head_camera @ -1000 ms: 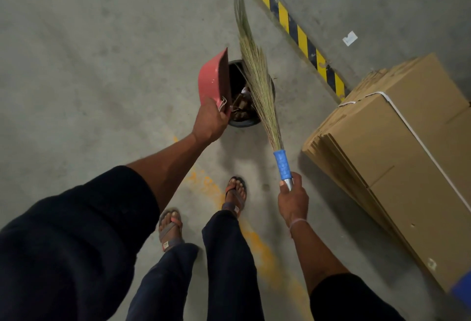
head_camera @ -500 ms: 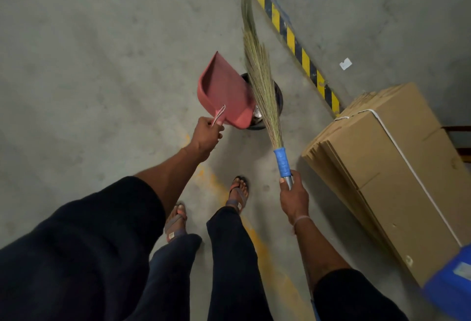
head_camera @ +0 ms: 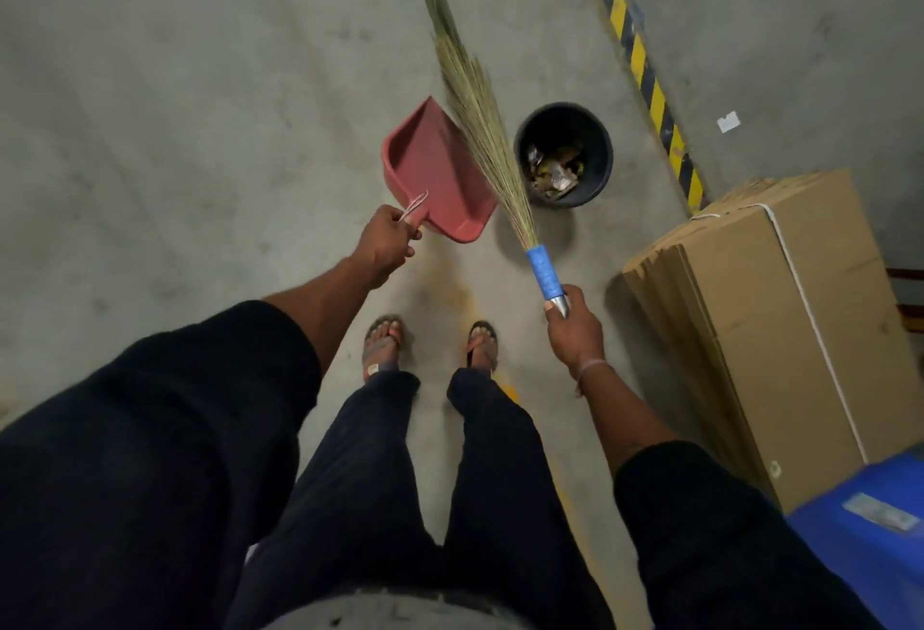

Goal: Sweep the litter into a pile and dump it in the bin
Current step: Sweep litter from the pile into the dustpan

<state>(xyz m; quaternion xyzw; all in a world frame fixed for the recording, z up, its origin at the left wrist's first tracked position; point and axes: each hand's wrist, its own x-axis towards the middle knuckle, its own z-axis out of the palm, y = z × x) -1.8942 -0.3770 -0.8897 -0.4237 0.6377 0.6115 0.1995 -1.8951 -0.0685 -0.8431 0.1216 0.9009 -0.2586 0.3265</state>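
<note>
Head view: the left hand (head_camera: 382, 242) grips the handle of the red dustpan (head_camera: 436, 169), held level above the floor with its open mouth pointing to about 11 o'clock; its tray looks empty. The bin (head_camera: 598, 139) stands on the floor at roughly 2 o'clock from that hand, just beyond the pan's right edge, with litter (head_camera: 552, 169) visible inside it, so the dumping looks done. The right hand (head_camera: 575, 329) is wrapped round the metal end of the broom (head_camera: 475, 99), whose long axis runs from the blue grip at 5 o'clock up to the bristle tips at 11 o'clock, crossing between pan and bin. The right hand is the nearer one to the bin.

One white scrap (head_camera: 728, 122) lies on the floor at 3 o'clock from the bin, past the yellow-and-black stripe (head_camera: 645, 74); reaching it would probably mean stepping round the bin. A strapped cardboard stack (head_camera: 780, 309) sits close at the right, with a blue crate (head_camera: 870, 519) behind it.
</note>
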